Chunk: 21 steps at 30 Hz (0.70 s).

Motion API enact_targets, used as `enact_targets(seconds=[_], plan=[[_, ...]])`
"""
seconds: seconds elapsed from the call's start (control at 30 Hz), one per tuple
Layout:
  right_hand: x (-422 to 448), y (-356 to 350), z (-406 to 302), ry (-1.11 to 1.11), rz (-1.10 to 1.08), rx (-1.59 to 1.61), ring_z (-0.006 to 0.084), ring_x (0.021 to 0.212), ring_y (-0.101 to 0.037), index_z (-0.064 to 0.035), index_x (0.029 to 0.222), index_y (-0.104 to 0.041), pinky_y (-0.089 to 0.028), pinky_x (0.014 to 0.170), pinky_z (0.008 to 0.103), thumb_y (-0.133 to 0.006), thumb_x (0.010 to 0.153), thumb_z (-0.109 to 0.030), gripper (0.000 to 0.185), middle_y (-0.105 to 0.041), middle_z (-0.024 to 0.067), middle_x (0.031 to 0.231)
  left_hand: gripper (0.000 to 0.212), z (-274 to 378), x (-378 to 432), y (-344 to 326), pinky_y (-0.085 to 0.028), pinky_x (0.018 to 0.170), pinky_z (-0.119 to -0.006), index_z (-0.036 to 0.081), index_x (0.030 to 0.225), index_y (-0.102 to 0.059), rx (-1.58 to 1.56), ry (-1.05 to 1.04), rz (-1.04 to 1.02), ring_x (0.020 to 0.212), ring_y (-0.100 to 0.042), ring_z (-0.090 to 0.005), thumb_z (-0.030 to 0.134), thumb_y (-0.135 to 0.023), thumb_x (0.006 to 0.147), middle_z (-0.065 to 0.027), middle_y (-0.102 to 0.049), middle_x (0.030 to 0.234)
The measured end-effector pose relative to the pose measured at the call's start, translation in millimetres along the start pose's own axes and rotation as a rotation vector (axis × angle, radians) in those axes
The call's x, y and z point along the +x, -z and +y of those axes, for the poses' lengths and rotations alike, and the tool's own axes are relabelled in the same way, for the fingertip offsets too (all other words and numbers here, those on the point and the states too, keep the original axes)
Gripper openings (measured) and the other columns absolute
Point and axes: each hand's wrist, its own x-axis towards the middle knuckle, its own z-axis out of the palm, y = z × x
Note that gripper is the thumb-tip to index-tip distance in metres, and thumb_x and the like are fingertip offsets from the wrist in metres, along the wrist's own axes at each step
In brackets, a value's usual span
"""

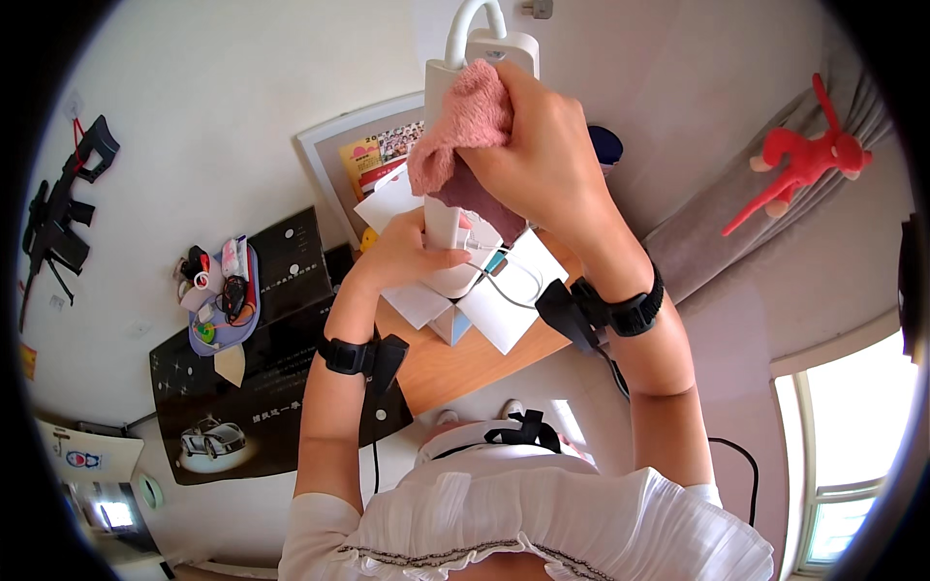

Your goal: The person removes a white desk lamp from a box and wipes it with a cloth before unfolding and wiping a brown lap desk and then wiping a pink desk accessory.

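A white desk lamp (439, 102) with a bent gooseneck (465, 29) is held up before me. My left hand (399, 250) grips the lamp's lower end, its thumb across the front. In my right hand (552, 152) is a bunched pink cloth (476, 109), pressed against the lamp's long side. A darker, mauve part of the cloth (483, 196) hangs below my fingers. Near my left thumb, a thin white cable (508, 294) runs from a plug at the lamp's lower part and loops down. The right hand hides part of the lamp.
Behind the lamp, an open box with white flaps (501, 312) stands on a wooden desk (429, 370). A framed board (327, 160) leans at the back. Left, a lilac tray of small items (254, 312) rests on a black printed cover (290, 363). A red plush monkey (806, 160) hangs on the curtain (697, 225).
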Motion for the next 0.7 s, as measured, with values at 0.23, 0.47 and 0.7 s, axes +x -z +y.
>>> enact_targets(seconds=[0.23,0.47,0.7], plan=[[14.7,1.1,11.6,0.012,0.097,0.058,0.0263,0.08,-0.07,0.0016,0.106,-0.066,-0.054,0.075,0.0345,-0.066,0.081,-0.014,0.029,-0.072,0.0168,0.088,0.047,3.4,9.3,10.6,-0.051,0.087,-0.032,0.006,0.116,-0.066,-0.002,0.015,-0.035,0.095,-0.065,-0.0166,0.029,-0.082,0.079,-0.0065,-0.07,0.105],[24.4,13.7,34.2,-0.088,0.072,0.109,0.0347,0.091,-0.071,0.0038,0.112,-0.066,-0.055,0.083,0.0389,-0.064,0.08,-0.017,0.039,-0.073,0.0212,0.095,0.048,25.9,5.7,-1.4,-0.051,0.087,-0.032,0.006,0.117,-0.065,-0.044,0.008,-0.085,0.094,-0.065,-0.016,0.028,-0.084,0.079,-0.0058,-0.07,0.103],[24.4,10.6,52.8,-0.083,0.117,0.088,0.0182,0.082,-0.065,0.0018,0.106,-0.065,-0.053,0.076,0.0331,-0.065,0.083,-0.012,0.027,-0.07,0.0118,0.089,0.052,19.5,24.1,-0.3,-0.051,0.086,-0.032,0.004,0.121,-0.064,0.034,0.005,-0.034,0.094,-0.065,-0.0158,0.027,-0.084,0.079,-0.009,-0.07,0.1]])
